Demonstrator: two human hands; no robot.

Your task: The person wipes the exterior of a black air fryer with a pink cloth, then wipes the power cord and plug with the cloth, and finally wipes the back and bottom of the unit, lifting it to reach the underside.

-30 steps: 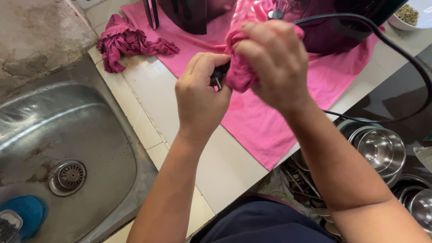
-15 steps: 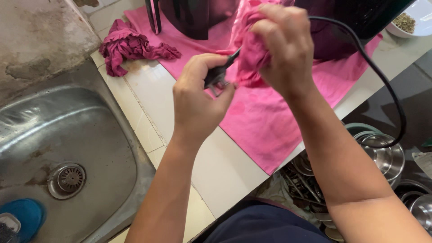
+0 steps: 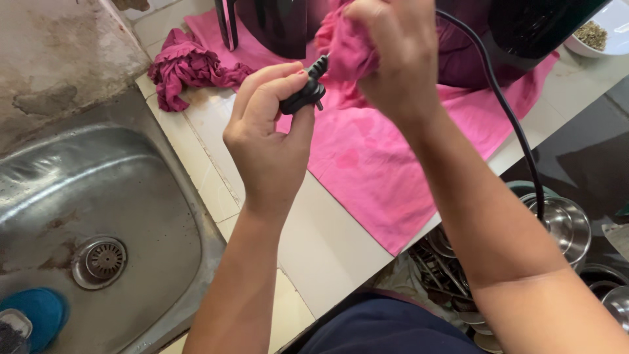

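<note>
My left hand (image 3: 265, 141) pinches a black electric plug (image 3: 303, 97) between thumb and fingers, its prongs pointing right. My right hand (image 3: 393, 56) is closed around a bunched pink cloth (image 3: 347, 49) wrapped over the black power cord (image 3: 508, 124) just beyond the plug. The cord curves from under my right hand down to the right past my forearm. Both hands are raised above a pink cloth mat (image 3: 373, 164) spread on the white counter (image 3: 327, 249).
A dark appliance (image 3: 517, 33) stands on the mat at the back. A crumpled maroon rag (image 3: 187, 69) lies on the counter. A steel sink (image 3: 98, 223) is at left, with a blue sponge (image 3: 33, 311). Steel bowls (image 3: 563, 226) sit lower right. A white bowl (image 3: 599, 33) is top right.
My left hand turned the plug and lifted it slightly left. My right hand slid the pink cloth up along the cord, away from the plug.
</note>
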